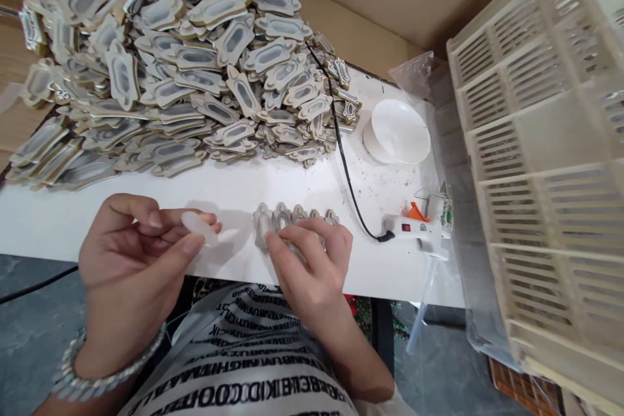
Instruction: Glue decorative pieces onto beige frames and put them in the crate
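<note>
My left hand pinches a thin translucent white oval piece between thumb and fingers, above the white table. My right hand rests with bent, spread fingers over a row of several small ornate frames with long oval centres. Its fingertips touch or hover just over these frames and hide part of them. The frames stand side by side near the table's front edge. Behind both hands rises a large heap of similar grey-and-tan frames.
A white bowl stands at the back right. A white glue gun lies at the right edge, its black cord running back to the heap. Stacked cream plastic crates border the table on the right. Small crumbs dot the tabletop.
</note>
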Motion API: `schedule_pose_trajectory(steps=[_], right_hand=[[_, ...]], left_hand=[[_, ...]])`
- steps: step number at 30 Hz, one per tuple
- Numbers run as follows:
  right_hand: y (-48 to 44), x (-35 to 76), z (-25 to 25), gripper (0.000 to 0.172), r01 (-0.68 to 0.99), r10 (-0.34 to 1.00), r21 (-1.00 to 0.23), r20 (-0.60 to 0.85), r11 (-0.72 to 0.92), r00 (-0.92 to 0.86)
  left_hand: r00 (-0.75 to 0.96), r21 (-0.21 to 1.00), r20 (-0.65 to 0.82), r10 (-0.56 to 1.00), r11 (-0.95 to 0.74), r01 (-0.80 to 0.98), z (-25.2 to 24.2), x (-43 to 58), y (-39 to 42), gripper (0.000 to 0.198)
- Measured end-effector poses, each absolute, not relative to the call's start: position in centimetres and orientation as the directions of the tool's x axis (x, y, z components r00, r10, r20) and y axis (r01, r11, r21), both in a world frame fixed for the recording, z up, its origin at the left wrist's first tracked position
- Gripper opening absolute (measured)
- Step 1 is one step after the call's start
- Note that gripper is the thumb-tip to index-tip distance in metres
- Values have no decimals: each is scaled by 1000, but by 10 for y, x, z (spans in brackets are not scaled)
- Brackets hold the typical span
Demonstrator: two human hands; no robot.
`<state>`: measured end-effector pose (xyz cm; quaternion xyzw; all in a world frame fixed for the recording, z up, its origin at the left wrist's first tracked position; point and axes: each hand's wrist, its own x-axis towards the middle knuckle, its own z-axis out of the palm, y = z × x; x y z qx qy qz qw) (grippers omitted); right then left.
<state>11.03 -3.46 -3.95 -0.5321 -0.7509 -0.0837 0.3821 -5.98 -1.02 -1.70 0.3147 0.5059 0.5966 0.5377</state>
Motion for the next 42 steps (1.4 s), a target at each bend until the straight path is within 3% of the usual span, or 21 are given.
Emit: schedule_pose_trajectory(steps=[17,26,33,42], right_hand=[[-34,119,-33,10,869,847,-294,481,399,-226],[-36,125,-36,15,829,863,-345,419,440,-283],[-38,122,-30,18,761,794,-450,592,467,-137],[-38,113,-29,15,785,716,-398,693,475,-82]], left_hand=[[-235,975,-45,971,-9,-223,-29,-65,-8,40],[-230,972,-89,969,34,-233,-24,-61,-9,41],[-69,907,-241,968,199,-371,-20,-47,-11,40],[114,793,-375,920,382,-474,-17,-30,-15,41]])
